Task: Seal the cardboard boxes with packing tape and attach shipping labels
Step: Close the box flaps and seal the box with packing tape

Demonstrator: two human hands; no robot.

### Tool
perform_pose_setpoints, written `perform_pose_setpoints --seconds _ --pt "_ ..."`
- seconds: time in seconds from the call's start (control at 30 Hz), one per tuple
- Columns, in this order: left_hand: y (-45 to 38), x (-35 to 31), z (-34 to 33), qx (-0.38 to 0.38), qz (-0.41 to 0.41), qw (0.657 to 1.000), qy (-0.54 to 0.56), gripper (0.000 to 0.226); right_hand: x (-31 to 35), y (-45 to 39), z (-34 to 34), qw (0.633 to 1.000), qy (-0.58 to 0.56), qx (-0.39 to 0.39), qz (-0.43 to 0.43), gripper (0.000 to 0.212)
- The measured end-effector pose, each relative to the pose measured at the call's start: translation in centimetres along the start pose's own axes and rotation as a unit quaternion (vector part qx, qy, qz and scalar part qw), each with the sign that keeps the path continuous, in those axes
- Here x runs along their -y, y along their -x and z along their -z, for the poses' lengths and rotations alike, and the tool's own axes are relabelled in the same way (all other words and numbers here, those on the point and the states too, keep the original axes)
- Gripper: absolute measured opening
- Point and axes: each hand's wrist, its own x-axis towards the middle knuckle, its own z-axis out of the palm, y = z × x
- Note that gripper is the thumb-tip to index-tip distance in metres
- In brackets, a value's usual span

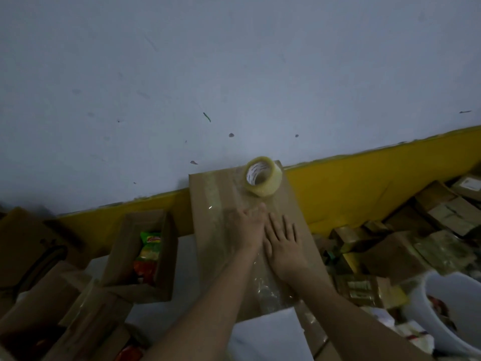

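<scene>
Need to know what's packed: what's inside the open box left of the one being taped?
The open box holds snack packets, green on top, red and orange below. Anything deeper is hidden by its walls and shadow.

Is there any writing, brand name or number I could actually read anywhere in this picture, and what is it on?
None can be read.
Tape roll: dark print on the white inner core, too blurred to read.
Green snack packet in the open cardboard box: a red logo, too blurred to read.
Small cartons on the right: pale labels, too small to read.
Sealed cardboard box under both hands: no print visible.
</scene>
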Motion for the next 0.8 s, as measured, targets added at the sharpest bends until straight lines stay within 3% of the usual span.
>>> perform_pose_setpoints --seconds 0.07,0.13,0.2,0.27,0.37,0.43,0.5,0.57,0.63,0.7,0.8 --pt "-0.6 -0.4 -0.4 -0.068 -0.026 0.996 -0.053 0.075 -0.8 -0.8 0.1 1.0 0.005 0.013 -0.007 0.064" --pt "-1.4 -1.2 -1.0 -0.079 -0.093 0.99 -0.075 0.072 -1.2 -1.6 0.1 0.999 -0.005 0.045 -0.013 0.063" --pt "-2.9 -1.2 -1.6 -0.022 -0.182 0.967 -0.176 0.074 -1.5 -2.5 -0.3 0.997 -0.046 0.067 0.001 0.057" --pt "-4.7 0.0 -1.9 0.077 -0.215 0.936 -0.266 0.081 -1.8 -3.1 -0.1 0.993 -0.122 -0.007 0.005 0.045" --pt "-6.6 4.1 -1.9 0.204 -0.137 0.906 -0.344 0.08 -2.2 -5.3 2.1 0.938 -0.291 -0.13 -0.139 0.018" --pt "-6.5 6.5 -2.2 0.216 -0.117 0.887 -0.392 0.078 -2.5 -7.6 3.8 0.896 -0.353 -0.135 -0.232 0.042" --pt "-6.2 7.8 -2.7 0.198 -0.134 0.881 -0.409 0.076 -3.0 -10.3 4.5 0.88 -0.375 -0.092 -0.276 0.075" --pt "-6.4 8.1 -3.0 0.188 -0.147 0.877 -0.417 0.077 -3.5 -13.0 4.6 0.87 -0.375 -0.042 -0.318 0.088" --pt "-6.7 8.1 -2.8 0.196 -0.15 0.87 -0.427 0.082 -3.7 -14.9 4.5 0.871 -0.342 -0.007 -0.353 0.082" --pt "-6.7 8.3 -2.5 0.206 -0.155 0.866 -0.429 0.085 -3.4 -15.7 4.4 0.871 -0.32 -0.013 -0.373 0.069" --pt "-6.3 8.6 -2.3 0.194 -0.168 0.87 -0.421 0.089 -1.8 -15.6 4.4 0.902 -0.244 -0.059 -0.352 0.056"
